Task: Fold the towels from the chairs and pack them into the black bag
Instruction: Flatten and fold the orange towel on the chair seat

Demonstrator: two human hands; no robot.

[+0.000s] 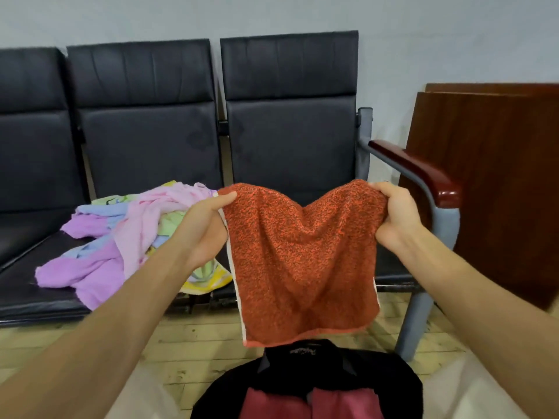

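Note:
An orange towel with pale edging hangs in the air in front of the chairs, sagging in the middle. My left hand pinches its top left corner. My right hand grips its top right corner. Below it, at the bottom of the view, the black bag stands open with a dark red towel lying inside. A heap of pastel towels, pink, purple, blue, green and yellow, lies unfolded on the middle chair seat.
A row of three joined dark padded chairs stands against the wall, with a red-brown armrest on a grey frame at the right end. A brown wooden cabinet is at the far right. The floor is pale wood.

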